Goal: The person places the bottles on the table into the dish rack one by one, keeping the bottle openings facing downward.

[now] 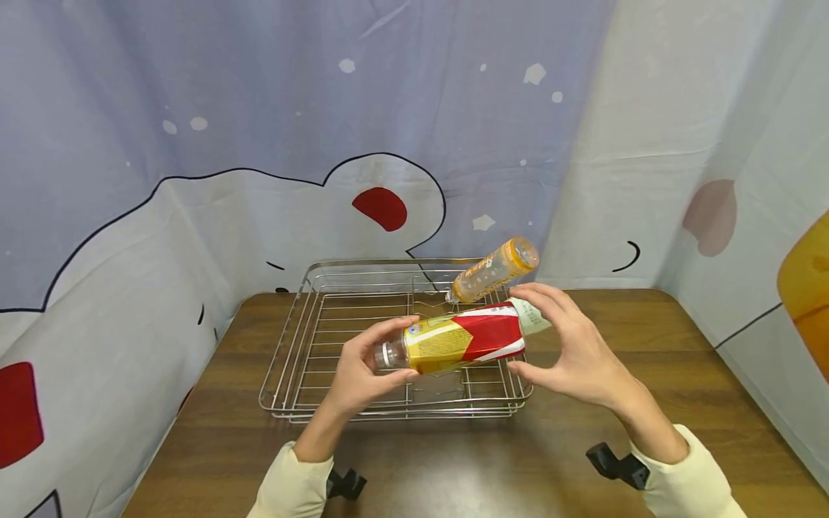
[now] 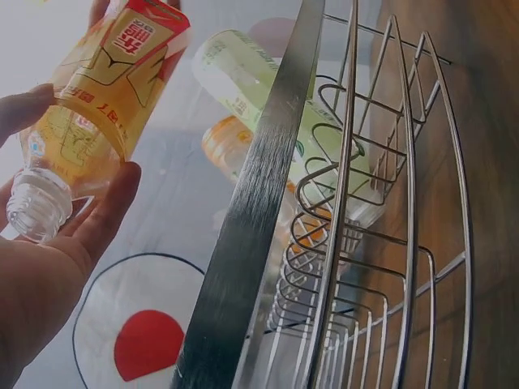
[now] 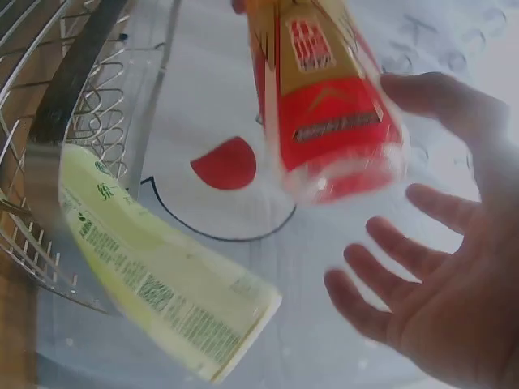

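My left hand [image 1: 356, 374] grips a clear plastic bottle [image 1: 469, 334] with a red and gold label, near its uncapped neck. The bottle lies sideways above the wire rack [image 1: 285, 360], neck to the left. My right hand [image 1: 579, 352] is spread around the base end, fingers apart in the right wrist view and the thumb beside the bottle. Behind it, a pale green bottle [image 3: 170, 271] leans in the rack's right side, mostly hidden by the held bottle in the head view. An orange-labelled bottle [image 1: 495, 270] leans there too, base up.
The metal rack stands on a brown wooden table [image 1: 214, 432], its flat rim [image 2: 259, 178] close to my left hand in the left wrist view. A printed curtain [image 1: 291, 216] hangs behind and at both sides. Black camera mounts [image 1: 615, 466] sit at my wrists.
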{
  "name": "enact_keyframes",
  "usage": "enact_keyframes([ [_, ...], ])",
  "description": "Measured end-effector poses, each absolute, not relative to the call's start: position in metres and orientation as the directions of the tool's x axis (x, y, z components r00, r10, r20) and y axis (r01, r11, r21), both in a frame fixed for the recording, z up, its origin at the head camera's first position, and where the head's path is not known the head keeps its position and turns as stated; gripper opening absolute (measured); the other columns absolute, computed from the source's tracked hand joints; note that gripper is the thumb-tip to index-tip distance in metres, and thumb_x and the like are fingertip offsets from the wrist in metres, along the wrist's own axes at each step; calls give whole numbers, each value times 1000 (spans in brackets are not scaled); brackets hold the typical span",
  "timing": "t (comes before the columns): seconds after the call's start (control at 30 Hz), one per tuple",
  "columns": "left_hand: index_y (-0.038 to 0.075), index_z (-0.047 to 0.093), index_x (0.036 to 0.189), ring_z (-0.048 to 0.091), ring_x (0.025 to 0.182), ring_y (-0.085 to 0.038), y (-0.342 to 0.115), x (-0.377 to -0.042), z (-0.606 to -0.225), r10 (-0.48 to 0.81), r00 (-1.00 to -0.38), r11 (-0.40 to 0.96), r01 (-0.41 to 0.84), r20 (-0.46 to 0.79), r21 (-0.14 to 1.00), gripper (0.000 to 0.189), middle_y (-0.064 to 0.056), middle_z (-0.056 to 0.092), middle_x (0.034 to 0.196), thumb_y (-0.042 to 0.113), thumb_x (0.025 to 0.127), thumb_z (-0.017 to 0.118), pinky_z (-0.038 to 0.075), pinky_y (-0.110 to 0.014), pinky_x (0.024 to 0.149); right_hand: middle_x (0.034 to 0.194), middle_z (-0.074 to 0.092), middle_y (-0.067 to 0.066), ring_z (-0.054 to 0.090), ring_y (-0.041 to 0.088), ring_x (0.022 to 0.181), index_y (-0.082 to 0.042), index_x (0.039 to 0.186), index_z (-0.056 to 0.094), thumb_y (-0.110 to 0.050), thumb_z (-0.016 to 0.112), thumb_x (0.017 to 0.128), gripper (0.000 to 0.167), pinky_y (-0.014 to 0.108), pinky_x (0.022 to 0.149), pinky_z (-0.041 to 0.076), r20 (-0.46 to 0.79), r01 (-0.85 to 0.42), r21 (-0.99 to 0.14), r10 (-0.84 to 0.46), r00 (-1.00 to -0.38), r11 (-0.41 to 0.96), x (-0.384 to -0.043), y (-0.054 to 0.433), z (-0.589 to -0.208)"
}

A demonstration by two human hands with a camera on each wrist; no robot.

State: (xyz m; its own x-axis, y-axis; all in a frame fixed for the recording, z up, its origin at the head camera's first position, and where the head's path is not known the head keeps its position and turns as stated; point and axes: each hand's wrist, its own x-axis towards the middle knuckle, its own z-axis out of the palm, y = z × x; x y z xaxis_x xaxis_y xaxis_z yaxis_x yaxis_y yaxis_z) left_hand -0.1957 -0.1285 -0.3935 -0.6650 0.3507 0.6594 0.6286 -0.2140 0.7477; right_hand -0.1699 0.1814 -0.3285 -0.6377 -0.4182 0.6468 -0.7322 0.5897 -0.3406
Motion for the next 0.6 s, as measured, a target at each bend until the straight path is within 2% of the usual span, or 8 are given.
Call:
enact_keyframes([
  [0.1,-15,53,128,57,116,-24,-131,-195,-395,353,-682,-258,587,641,767,62,-33,53,131,-20,70,77,56,-39,83,140,50,5,48,21,125,-7,142,49,-4,91,60,92,25,93,46,646,-738,-477,-378,-663,478,-167,190,-331],
  [0.17,-16,52,128,57,116,-24,-132,-195,-395,355,-692,-283,561,628,778,62,-31,54,132,-17,72,78,56,-40,84,141,50,7,47,22,126,-4,143,47,2,91,59,95,25,91,49,647,-745,-539,-372,-665,394,-166,194,-334],
  [0.37,-15,52,129,57,116,-23,-132,-191,-400,367,-729,-362,460,578,811,61,-14,60,133,-9,75,79,55,-37,88,145,42,21,45,29,130,6,145,38,17,85,59,99,28,93,50,636,-731,-666,-399,-661,149,-166,196,-350],
  [0.47,-8,55,131,57,116,-23,-130,-189,-403,383,-738,-403,407,555,820,59,-13,59,133,-7,77,79,54,-36,89,147,39,24,44,28,132,9,146,33,20,82,61,99,30,94,50,613,-695,-716,-411,-675,73,-166,194,-358],
  [0.6,-1,58,131,56,116,-23,-125,-187,-407,399,-734,-464,356,550,811,59,-13,59,133,-7,76,80,54,-34,88,148,39,23,43,23,134,7,148,30,20,80,61,101,28,94,48,585,-649,-760,-407,-701,25,-165,187,-362],
])
